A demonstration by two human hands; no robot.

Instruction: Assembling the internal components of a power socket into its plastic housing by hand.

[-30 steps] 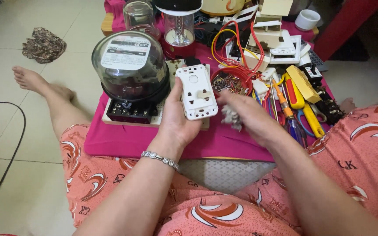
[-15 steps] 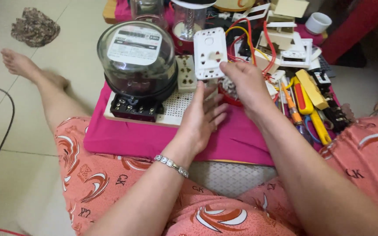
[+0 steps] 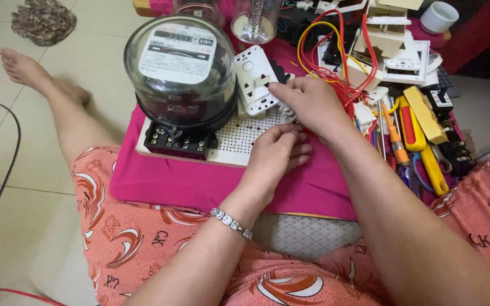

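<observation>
Head view: a white socket plate (image 3: 255,80) is pinched at its right edge by the right hand (image 3: 307,102), thumb and forefinger closed on it, and is held tilted just above a white perforated board (image 3: 239,136). The plate sits just right of a glass-domed meter (image 3: 180,71), nearly touching the dome. The left hand (image 3: 276,156) is laid below the plate, over the board's right edge and the pink cloth (image 3: 160,181); its fingers are curled narrowly near the right hand, and whether anything small is held in them cannot be told. A beaded bracelet (image 3: 231,222) is worn on the left wrist. The meter's black base is seated on the board's left part, and the board is laid on the cloth. Red and yellow wires (image 3: 336,51) are looped behind the right hand, beside stacked white frames (image 3: 395,48). To the right, an orange screwdriver (image 3: 395,139) and yellow-handled pliers (image 3: 429,164) are laid among other tools. Two clear jars (image 3: 256,20) are stood behind the meter, and a white cup (image 3: 439,16) is seen at top right. A bare foot (image 3: 24,68) is stretched over the tiled floor on the left, near a crumpled rag (image 3: 43,20). A black cable (image 3: 7,164) is curved along the left edge.
</observation>
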